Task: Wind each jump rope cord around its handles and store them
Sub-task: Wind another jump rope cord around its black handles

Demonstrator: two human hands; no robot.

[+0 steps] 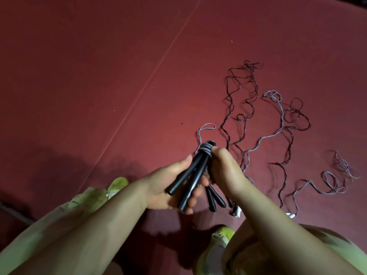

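Observation:
My left hand (170,185) grips two black jump rope handles (188,181) side by side, low in the middle of the view. Several turns of grey cord (206,150) are wound around their far ends, and a short grey loop (206,128) trails from them onto the floor. My right hand (224,167) is closed at the wound cord, pinching it against the handles. Another pair of black handles (215,199) lies on the floor under my hands. Dark cords (238,108) and a grey cord (278,124) lie stretched and kinked on the floor to the right.
The floor is a red mat (99,76) with a thin pale line running diagonally across it. White handle ends (237,212) lie near my right wrist. A loose coil of grey cord (337,175) sits at far right. My yellow-green shoes (117,185) are below.

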